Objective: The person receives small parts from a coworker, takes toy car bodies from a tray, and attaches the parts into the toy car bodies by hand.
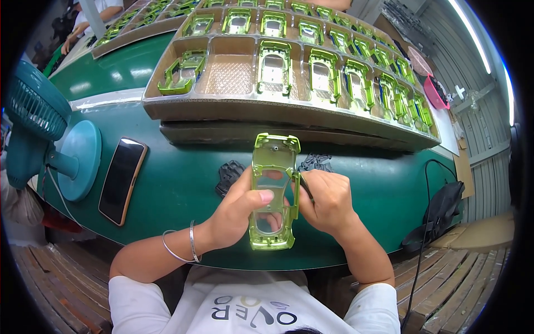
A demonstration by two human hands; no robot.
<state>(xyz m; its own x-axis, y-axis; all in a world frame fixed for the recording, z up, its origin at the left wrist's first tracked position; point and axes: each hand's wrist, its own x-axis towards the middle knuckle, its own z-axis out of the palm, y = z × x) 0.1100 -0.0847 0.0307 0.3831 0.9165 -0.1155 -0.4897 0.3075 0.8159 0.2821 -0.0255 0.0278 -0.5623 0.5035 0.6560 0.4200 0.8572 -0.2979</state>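
- One green car shell (280, 192) is in front of the carton (233, 109), gripped by your left hand (233, 210).
- Before this carton also, your right hand (329, 199) curls around one dark slim thing (306, 187).

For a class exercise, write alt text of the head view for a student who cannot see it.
The left hand holds a green car-shaped shell over a table, the right hand curled at the shell's edge. Beyond, a compartmented tray holds similar shells; left, a phone and fan.
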